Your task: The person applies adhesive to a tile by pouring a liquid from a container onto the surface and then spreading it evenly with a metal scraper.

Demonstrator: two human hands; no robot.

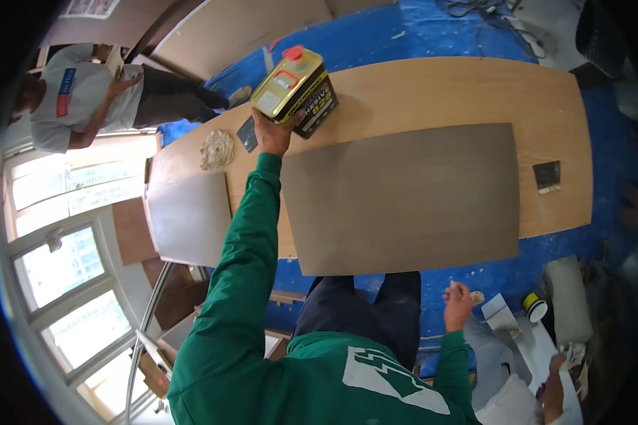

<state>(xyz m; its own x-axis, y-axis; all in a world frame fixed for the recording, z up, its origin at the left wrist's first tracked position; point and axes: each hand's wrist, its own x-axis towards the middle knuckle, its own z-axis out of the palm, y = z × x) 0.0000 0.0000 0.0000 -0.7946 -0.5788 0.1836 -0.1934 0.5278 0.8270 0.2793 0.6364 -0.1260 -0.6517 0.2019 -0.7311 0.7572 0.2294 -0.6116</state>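
The left hand (275, 134) is clasping a boxy gold-and-black metal can (294, 88) at the tan wooden tabletop (432, 92); firmness should be limiting tilt. Whether the right hand (458, 307) is pinching anything, I cannot tell.

"Surroundings, please?"

"On my remote feed I observe windows (60, 265) at left and blue floor sheeting (361, 39)."

"Anything further?"

"I record a person (131, 92) in a pale shirt (86, 95), upper left, and black cables (485, 8), upper right."

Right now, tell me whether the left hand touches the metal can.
Touching: the head view shows the left hand gripping the near end of the metal can, no gap between.
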